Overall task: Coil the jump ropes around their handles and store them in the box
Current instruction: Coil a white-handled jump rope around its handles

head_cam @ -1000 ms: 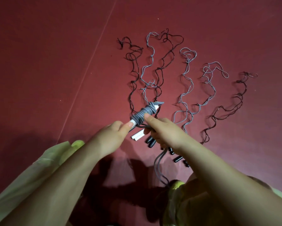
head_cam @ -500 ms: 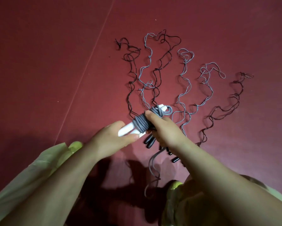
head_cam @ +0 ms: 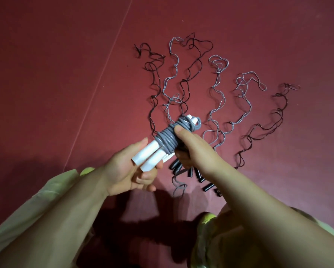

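Two white handles (head_cam: 146,154) lie side by side with grey rope (head_cam: 167,138) coiled round their upper half. My left hand (head_cam: 129,173) holds the lower ends of the white handles. My right hand (head_cam: 191,149) grips the coil, thumb pressed on the grey rope. A loose grey tail (head_cam: 178,185) hangs below the right hand. No box is in view.
Several uncoiled jump ropes, some dark (head_cam: 154,89), some grey (head_cam: 218,93), lie spread in wavy lines on the red floor (head_cam: 46,74). Their black handles (head_cam: 199,175) sit under my right wrist. Pale green sleeves and knees fill the bottom of the view.
The bundle has come closer and tilted so the white handle ends point down-left. My left hand slid down to those ends. The hanging grey tail has shortened.
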### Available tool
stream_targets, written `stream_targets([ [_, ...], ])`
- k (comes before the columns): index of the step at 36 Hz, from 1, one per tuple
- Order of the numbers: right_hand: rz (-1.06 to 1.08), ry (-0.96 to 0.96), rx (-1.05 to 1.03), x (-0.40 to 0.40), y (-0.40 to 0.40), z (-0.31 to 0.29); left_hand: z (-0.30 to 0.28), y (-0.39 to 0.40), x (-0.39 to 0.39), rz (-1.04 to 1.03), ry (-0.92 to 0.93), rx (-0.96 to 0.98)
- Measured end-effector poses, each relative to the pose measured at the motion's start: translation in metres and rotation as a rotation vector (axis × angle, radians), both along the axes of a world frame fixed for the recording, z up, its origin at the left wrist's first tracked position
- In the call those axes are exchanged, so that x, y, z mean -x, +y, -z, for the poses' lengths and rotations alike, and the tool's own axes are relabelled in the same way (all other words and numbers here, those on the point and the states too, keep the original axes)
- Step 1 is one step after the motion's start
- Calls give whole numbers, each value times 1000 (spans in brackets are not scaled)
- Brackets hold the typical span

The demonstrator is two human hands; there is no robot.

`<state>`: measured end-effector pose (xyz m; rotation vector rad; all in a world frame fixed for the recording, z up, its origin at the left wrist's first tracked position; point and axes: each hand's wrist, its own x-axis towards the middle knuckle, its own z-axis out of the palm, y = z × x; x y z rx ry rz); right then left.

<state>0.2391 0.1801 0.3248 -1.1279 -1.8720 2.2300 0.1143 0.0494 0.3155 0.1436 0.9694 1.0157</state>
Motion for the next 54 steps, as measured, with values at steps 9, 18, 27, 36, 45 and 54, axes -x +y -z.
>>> stream_targets([
  [9,-52,-211,-36,0,1,7,4,3,-7,13,389,55],
  [18,-102,-339,66,0,2,6,13,5,-10,19,718,104],
  [27,-132,-397,167,-3,1,7,24,0,-10,182,1324,61],
  [36,-42,-269,-52,-1,-1,6,23,0,-1,43,1348,-12],
  [45,-29,-138,-245,-1,-1,0,-4,-3,2,36,65,28],
  [54,-101,-173,-86,1,-3,-6,3,2,-1,-66,145,77],
])
